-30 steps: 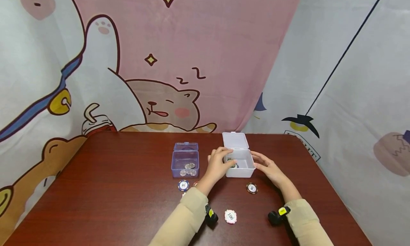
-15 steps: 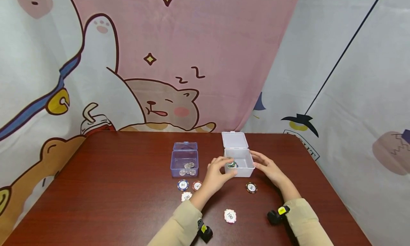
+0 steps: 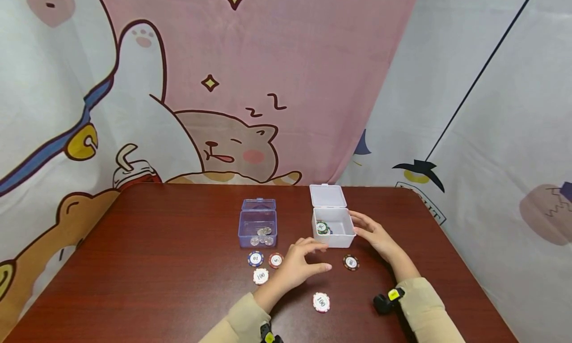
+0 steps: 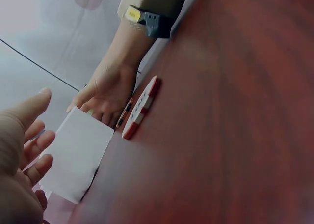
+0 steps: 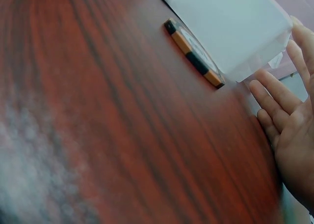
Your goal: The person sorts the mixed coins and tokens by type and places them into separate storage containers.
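Observation:
My left hand (image 3: 297, 263) hovers above the table in front of the white box, thumb and fingers apart with nothing between them. The white plastic box (image 3: 343, 241) stands with its lid raised at the back. Inside it, on the left, lie green poker chips (image 3: 321, 227). My right hand (image 3: 375, 238) rests at the box's right side, fingertips against the wall. A black-and-orange chip (image 5: 194, 52) lies just in front of the box. Nearer me is a red-and-white 100 chip (image 3: 321, 302).
Left of the white box stands a translucent blue box (image 3: 243, 241), lid open, holding several clear round pieces (image 3: 262, 236). In front of it lie a blue chip (image 3: 255, 258), a red chip (image 3: 275, 260) and a white 100 chip (image 3: 261, 276). A printed cloth (image 3: 313, 85) hangs behind the table.
My left hand has drawn back from inside the white box toward me, letting go of a green chip that now lies in the box. My right hand has stayed at the box's side.

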Demonstrator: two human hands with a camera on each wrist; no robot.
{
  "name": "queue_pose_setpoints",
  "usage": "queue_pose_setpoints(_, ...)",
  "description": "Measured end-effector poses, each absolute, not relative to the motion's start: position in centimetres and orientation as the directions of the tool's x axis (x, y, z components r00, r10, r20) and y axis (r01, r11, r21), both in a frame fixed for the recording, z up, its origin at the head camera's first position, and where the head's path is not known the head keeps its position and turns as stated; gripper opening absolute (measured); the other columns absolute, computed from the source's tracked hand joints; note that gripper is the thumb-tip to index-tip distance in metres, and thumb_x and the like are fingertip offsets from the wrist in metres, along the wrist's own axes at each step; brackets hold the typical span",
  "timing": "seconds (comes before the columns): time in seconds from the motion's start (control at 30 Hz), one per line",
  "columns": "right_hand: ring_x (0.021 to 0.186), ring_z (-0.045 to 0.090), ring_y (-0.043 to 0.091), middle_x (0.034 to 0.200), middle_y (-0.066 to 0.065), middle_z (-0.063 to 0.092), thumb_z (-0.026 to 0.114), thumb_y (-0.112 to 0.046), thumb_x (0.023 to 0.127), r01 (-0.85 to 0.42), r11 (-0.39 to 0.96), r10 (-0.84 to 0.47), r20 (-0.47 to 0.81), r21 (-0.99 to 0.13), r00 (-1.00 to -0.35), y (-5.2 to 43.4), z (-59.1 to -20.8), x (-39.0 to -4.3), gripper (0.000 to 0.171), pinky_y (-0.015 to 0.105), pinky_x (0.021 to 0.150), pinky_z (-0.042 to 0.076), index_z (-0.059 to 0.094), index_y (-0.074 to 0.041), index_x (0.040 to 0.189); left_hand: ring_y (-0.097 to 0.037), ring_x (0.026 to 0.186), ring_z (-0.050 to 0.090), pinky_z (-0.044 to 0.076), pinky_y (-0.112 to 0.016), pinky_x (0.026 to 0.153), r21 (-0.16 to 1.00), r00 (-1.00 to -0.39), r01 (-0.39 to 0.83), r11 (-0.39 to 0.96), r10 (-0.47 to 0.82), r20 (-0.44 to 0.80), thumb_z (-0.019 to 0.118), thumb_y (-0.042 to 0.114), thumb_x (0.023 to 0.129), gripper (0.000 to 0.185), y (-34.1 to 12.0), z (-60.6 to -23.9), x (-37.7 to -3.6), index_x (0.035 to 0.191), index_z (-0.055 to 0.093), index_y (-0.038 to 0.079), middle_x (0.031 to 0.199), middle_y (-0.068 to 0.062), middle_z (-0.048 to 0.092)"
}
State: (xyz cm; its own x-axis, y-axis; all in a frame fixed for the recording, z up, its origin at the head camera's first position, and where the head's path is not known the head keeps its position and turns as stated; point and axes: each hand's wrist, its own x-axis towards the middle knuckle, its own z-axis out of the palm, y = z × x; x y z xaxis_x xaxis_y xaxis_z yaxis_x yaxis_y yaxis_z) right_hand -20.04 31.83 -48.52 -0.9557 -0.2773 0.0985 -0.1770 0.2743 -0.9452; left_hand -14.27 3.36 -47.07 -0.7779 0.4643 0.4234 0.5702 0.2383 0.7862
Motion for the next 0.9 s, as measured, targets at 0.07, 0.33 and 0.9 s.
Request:
queue_pose_setpoints(0.07, 0.123, 0.047, 0.029, 0.141, 0.021, 0.044, 0.056, -0.012, 0.097, -0.180, 0.269, -0.281, 0.102, -0.946, -0.954, 31.8, -48.5, -20.0, 0.051, 0.023, 0.092, 0.040, 0.040, -0.008, 0.145, -0.016, 0.094, 0.055, 0.034, -0.029, 0.083, 0.782, -0.768, 0.574, 0.244, 0.491, 0.411, 0.081, 0.025, 0.076, 0.044, 3.1, -47.2, -13.9, 0.115, 0.070, 0.009, 0.104, 0.001, 0.067)
queue_pose_setpoints(0.33, 0.123, 0.048, 0.023, 0.141, 0.022, 0.044, 0.056, -0.012, 0.097, -0.183, 0.276, -0.278, 0.104, -0.944, -0.955, 32.0, -48.8, -20.2, 0.050, 0.025, 0.092, 0.039, 0.040, -0.007, 0.145, -0.003, 0.096, 0.051, 0.032, -0.023, 0.081, 0.732, -0.711, 0.619, 0.286, 0.599, 0.367, 0.083, 0.027, 0.073, 0.048, 2.4, -47.4, -12.7, 0.116, 0.069, 0.010, 0.106, 0.009, 0.065)
queue_pose_setpoints(0.9, 0.122, 0.047, 0.019, 0.142, 0.022, 0.043, 0.054, -0.008, 0.097, -0.179, 0.241, -0.294, 0.104, -0.954, -0.950, 32.0, -48.8, -20.2, 0.051, 0.021, 0.091, 0.039, 0.037, -0.005, 0.145, 0.002, 0.097, 0.049, 0.031, -0.021, 0.079, 0.667, -0.624, 0.687, 0.289, 0.706, 0.336, 0.084, 0.032, 0.070, 0.047, 1.1, -48.4, -11.3, 0.111, 0.072, 0.014, 0.104, 0.011, 0.065)
